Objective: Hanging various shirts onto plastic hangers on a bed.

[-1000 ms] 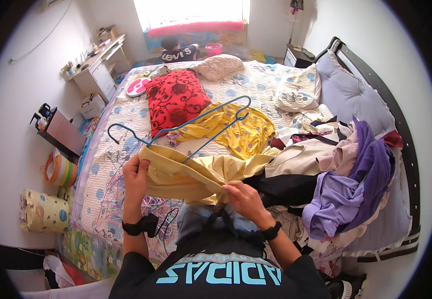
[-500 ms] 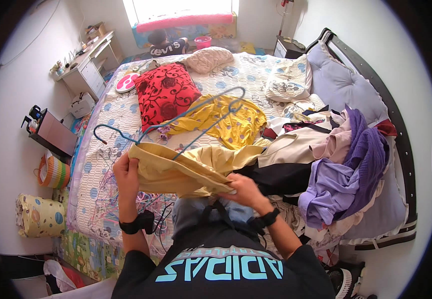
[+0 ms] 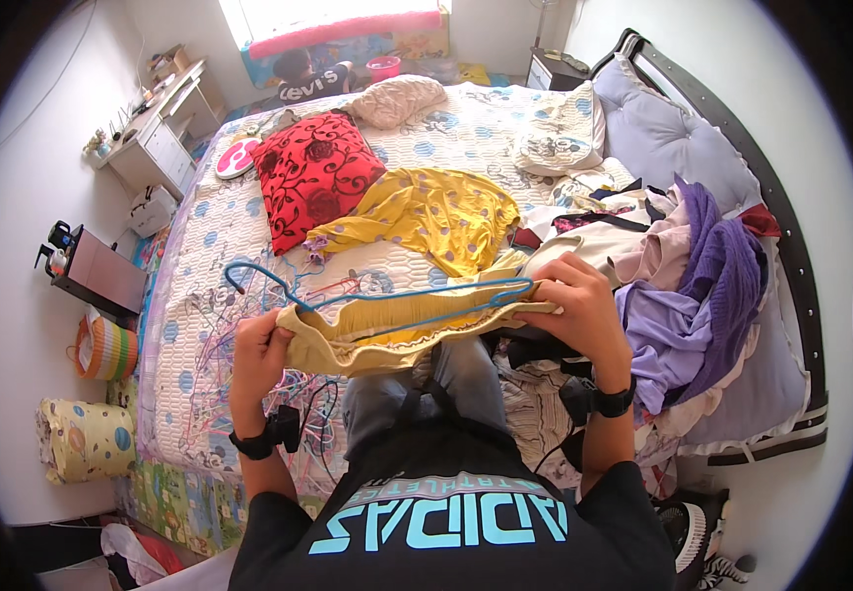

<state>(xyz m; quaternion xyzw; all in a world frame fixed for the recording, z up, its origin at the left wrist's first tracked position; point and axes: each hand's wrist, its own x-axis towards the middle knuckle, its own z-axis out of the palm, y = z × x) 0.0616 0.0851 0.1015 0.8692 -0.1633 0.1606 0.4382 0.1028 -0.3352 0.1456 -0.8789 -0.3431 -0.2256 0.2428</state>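
Note:
A pale yellow garment with a gathered elastic waistband is stretched between my hands; whether it is trousers or a skirt cannot be told. My left hand pinches one end of the waistband, thumb on top. At the other end, my right hand has its fingers closed on the band, beside the hanger's notched end. The blue hanger lies along the waistband opening, its bars partly inside the cloth. Its hook sticks out above my left hand. The lower part of the garment is mostly hidden.
Beyond the garment, a yellow dotted cloth and a red patterned cushion lie on the bed. Piled clothes, with a purple knit, are on the right. Tangled hangers spread at left. A person is by the window.
The hanger has dropped from a raised tilt to lie along the waistband opening. My right hand has moved right and farther away, stretching the waistband wide. My left hand has lowered slightly.

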